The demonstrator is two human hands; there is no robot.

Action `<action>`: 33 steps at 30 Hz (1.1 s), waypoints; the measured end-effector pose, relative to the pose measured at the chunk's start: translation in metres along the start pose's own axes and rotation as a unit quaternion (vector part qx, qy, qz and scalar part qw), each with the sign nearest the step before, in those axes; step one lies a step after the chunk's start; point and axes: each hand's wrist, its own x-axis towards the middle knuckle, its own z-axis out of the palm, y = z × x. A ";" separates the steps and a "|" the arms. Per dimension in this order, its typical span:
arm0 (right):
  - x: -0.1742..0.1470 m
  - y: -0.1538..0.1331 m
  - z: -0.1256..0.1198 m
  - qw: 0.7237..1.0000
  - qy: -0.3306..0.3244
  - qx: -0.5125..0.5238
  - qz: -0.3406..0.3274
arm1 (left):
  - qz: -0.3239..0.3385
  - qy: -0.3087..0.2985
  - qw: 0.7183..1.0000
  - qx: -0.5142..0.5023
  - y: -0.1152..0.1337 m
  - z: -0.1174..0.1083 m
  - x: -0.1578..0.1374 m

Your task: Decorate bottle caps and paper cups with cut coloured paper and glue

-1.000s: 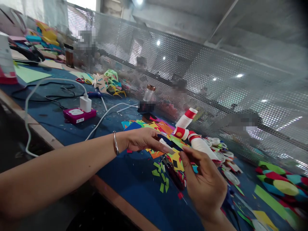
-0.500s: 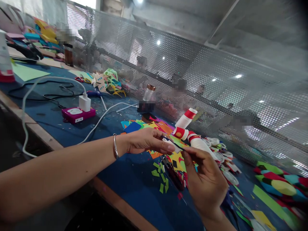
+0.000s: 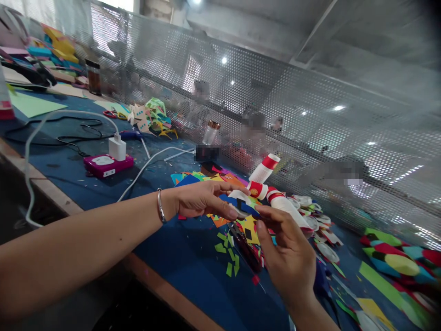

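A small piece of blue and white paper (image 3: 235,202), with a black strip across its middle, is held up over the table between my two hands. My left hand (image 3: 203,200), a silver bangle at its wrist, grips the left side between thumb and fingers. Bent fingers of my right hand (image 3: 291,250) are at the paper's right end, the index finger touching it and the thumb just below. Under the paper lie a heap of coloured paper scraps (image 3: 220,220), a tool with dark red handles (image 3: 246,248) and several small green paper pieces (image 3: 229,269).
Red and white paper cups (image 3: 263,169) lie stacked beyond my hands, near a perforated metal screen (image 3: 165,59). A purple power socket (image 3: 99,171) with a white charger (image 3: 117,148) and trailing cables sits at left. Colourful paper shapes (image 3: 403,262) lie at far right.
The paper piece has tilted from nearly edge-on, so its blue face and black strip now show. My right hand has moved slightly left, its thumb and index finger a little further apart.
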 end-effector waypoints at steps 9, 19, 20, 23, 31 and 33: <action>0.006 -0.005 0.002 0.970 -0.056 0.140 0.189 | -0.036 -0.016 0.999 0.021 -0.003 -0.007 0.000; 0.007 0.000 0.005 0.902 -0.069 0.298 0.303 | -0.046 -0.034 0.997 0.051 -0.003 -0.007 0.001; 0.007 0.000 0.005 0.898 -0.071 0.304 0.309 | -0.044 -0.033 0.997 0.056 -0.004 -0.007 0.001; 0.007 0.000 0.006 0.893 -0.084 0.309 0.317 | -0.035 -0.042 0.996 0.073 -0.005 -0.007 0.001; 0.008 0.002 0.004 0.899 -0.095 0.294 0.310 | -0.027 -0.049 0.994 0.089 -0.001 -0.006 0.000; 0.009 0.001 0.003 0.901 -0.094 0.288 0.310 | -0.027 -0.051 0.994 0.093 0.000 -0.007 0.000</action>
